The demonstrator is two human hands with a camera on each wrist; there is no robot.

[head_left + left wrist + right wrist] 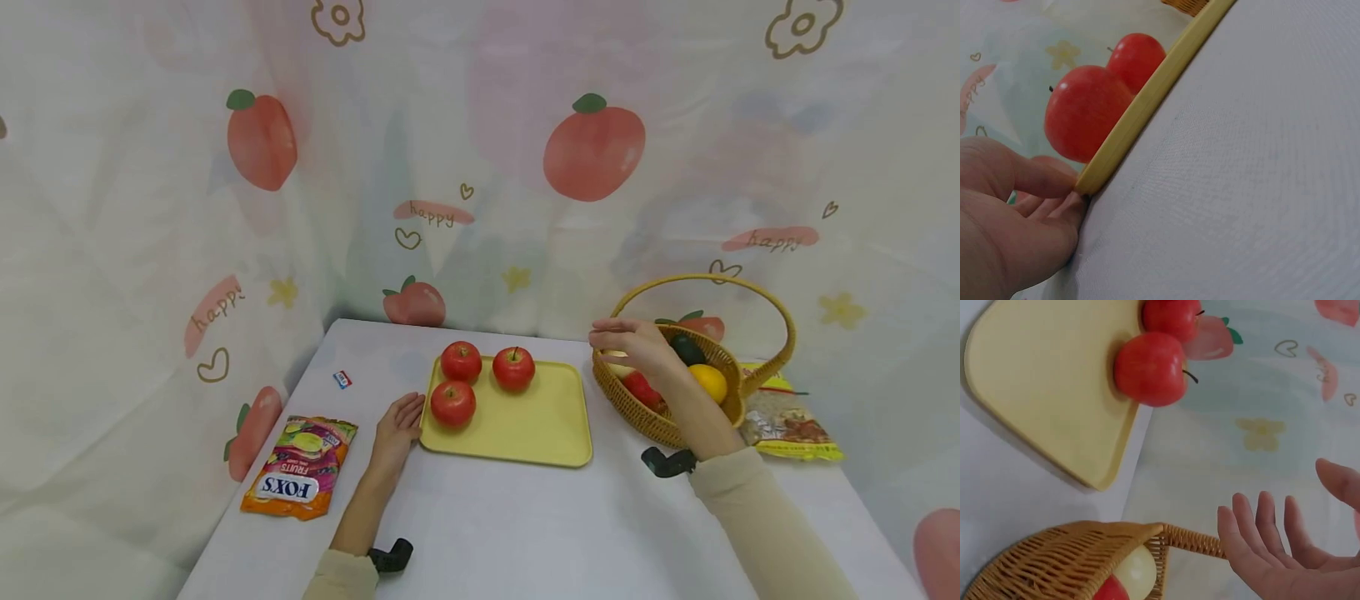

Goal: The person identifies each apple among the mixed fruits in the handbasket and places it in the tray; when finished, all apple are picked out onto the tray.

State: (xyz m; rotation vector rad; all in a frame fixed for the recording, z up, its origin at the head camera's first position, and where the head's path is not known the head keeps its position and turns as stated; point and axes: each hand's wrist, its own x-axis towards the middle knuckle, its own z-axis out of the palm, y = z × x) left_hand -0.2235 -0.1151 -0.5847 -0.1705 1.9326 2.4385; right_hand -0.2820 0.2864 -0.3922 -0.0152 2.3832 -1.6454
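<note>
A yellow tray (532, 425) lies on the white table, with three red apples (453, 404) at its left and back. My left hand (396, 429) is beside the tray's left edge; in the left wrist view, thumb and fingers touch the rim at one corner, with some fingertips hidden. Over the left side of a wicker basket (637, 417), my right hand (633, 346) hovers with fingers extended and nothing in them. The basket holds a yellow fruit (708, 382), a dark green fruit (686, 350), a red one (642, 390) and a pale round one (1136, 573).
An orange and purple candy bag (300, 468) lies at the table's left, with a small red and blue wrapped piece (342, 380) behind it. A yellow-edged food packet (787, 421) is right of the basket, whose tall handle (787, 329) arches upward. Printed cloth walls (517, 233) enclose the table.
</note>
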